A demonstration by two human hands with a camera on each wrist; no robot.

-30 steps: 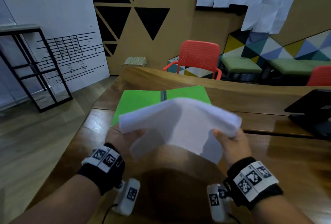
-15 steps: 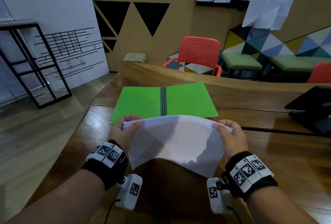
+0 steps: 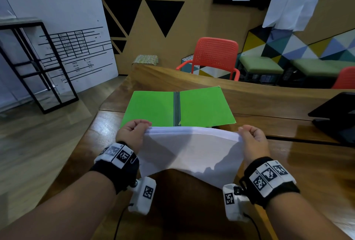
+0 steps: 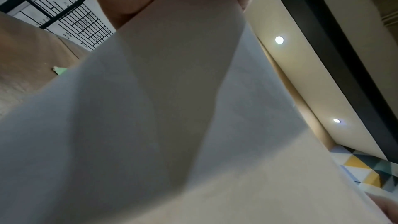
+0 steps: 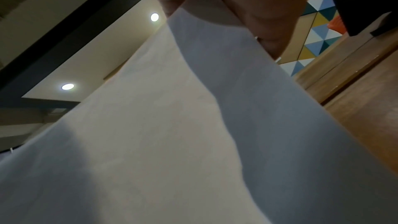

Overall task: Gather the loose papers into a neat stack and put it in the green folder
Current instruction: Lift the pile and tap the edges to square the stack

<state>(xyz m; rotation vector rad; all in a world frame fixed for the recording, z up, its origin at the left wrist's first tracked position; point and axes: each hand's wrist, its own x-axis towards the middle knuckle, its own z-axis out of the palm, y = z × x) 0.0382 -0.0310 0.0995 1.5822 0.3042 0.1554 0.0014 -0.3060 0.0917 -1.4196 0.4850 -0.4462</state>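
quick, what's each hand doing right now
Left hand: fingers curled round the left end of the paper stack, holding it.
Right hand: fingers curled round the stack's right end, holding it.

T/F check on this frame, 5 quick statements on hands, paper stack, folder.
1. Both hands grip the paper stack. True: left hand and right hand hold its two ends.
2. The green folder is closed. False: it lies open on the wooden table.
3. The stack is inside the folder. False: it is held in front of the folder, nearer the person.
4. A red chair stands beyond the table. True.
5. The stack is flat. False: it bows between the hands.
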